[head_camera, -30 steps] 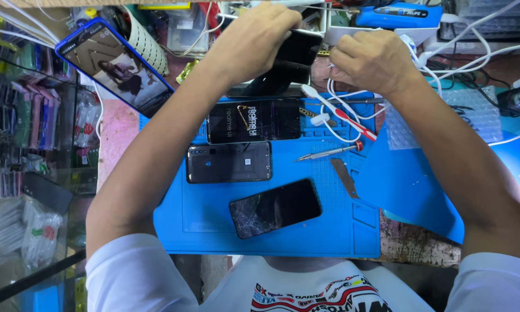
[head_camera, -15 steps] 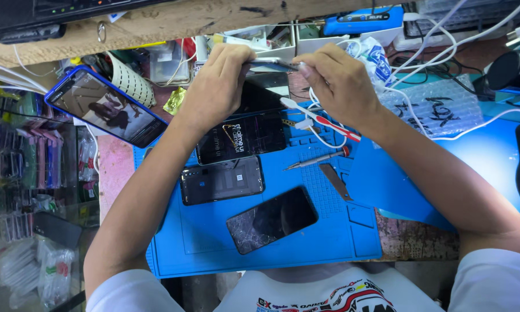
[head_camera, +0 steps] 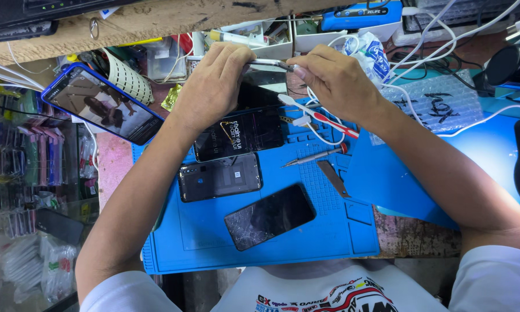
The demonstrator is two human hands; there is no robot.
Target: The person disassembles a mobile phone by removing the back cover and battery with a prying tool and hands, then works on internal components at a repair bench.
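Both hands grip a dark phone (head_camera: pixel 264 86) above the blue mat (head_camera: pixel 213 242): left hand (head_camera: pixel 213 86) clamps its edge, right hand (head_camera: pixel 335 78) fingertips pinch a thin metal tool (head_camera: pixel 271 62), best slid shallowly along the seam.

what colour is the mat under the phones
Bright blue; the work mat under the three phones shows best in the head view.
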